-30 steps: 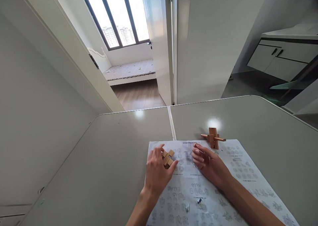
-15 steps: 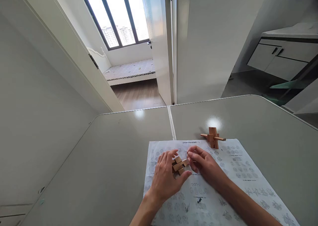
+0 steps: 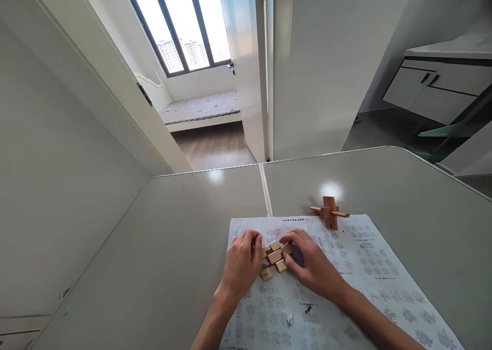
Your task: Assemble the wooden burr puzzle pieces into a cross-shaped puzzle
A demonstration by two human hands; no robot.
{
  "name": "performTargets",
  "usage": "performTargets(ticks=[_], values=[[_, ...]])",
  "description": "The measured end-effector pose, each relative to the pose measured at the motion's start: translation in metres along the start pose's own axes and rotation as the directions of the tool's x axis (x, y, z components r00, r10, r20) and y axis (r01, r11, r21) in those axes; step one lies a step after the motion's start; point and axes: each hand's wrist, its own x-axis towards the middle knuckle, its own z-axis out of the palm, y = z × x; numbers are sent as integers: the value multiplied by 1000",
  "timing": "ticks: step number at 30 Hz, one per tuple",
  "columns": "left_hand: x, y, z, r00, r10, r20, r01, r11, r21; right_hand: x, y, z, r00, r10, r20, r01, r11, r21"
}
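In what seems an adjusting step, next needing steady support, our right hand [image 3: 315, 265] pinches the tan interlocking wooden block assembly [image 3: 274, 256] over printed white paper [image 3: 323, 322], our left hand [image 3: 242, 258] curled, its grip unclear.

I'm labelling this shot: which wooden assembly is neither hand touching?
The redder assembly at the far edge of the paper sheet; the right hand touches the paler assembly.

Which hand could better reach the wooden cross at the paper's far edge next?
Probably the right hand: it lies nearer the wooden cross; the left hand is farther, across the small wooden blocks.
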Motion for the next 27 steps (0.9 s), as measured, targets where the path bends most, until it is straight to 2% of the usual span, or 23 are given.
performTargets(ticks=[4,13,27], values=[[1,1,-6,995,67,78,-69,997,34,1,5,0,998,1,-56,-1,1000,-4],[2,-1,-11,987,19,157,-29,998,61,1,14,1,978,70,-199,-88,993,-84],[0,-1,-5,996,48,71,-54,994,90,-1,14,4,983,8,-185,-29,993,-112]])
